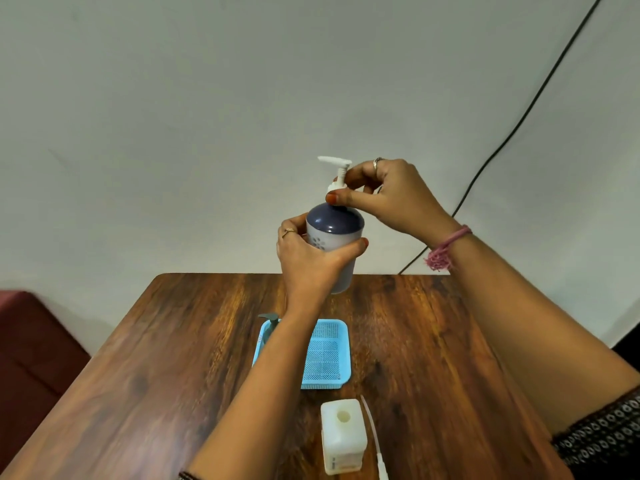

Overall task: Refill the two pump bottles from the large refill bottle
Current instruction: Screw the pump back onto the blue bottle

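Observation:
I hold a pump bottle [333,227] with a dark blue top and pale body up above the table's far edge. My left hand [311,258] grips its body from the left. My right hand [384,195] pinches the white pump collar [337,184] under the spout. A second pump bottle [270,321] with a grey-green pump stands in the blue basket [329,358], mostly hidden behind my left forearm. The large white refill bottle [343,436] stands near the front edge with its mouth uncapped.
A wooden table [173,358] fills the lower view. A thin white tube with a pump part [375,441] lies right of the refill bottle. A black cable [519,123] runs down the wall at right. A dark red seat [31,344] is at left.

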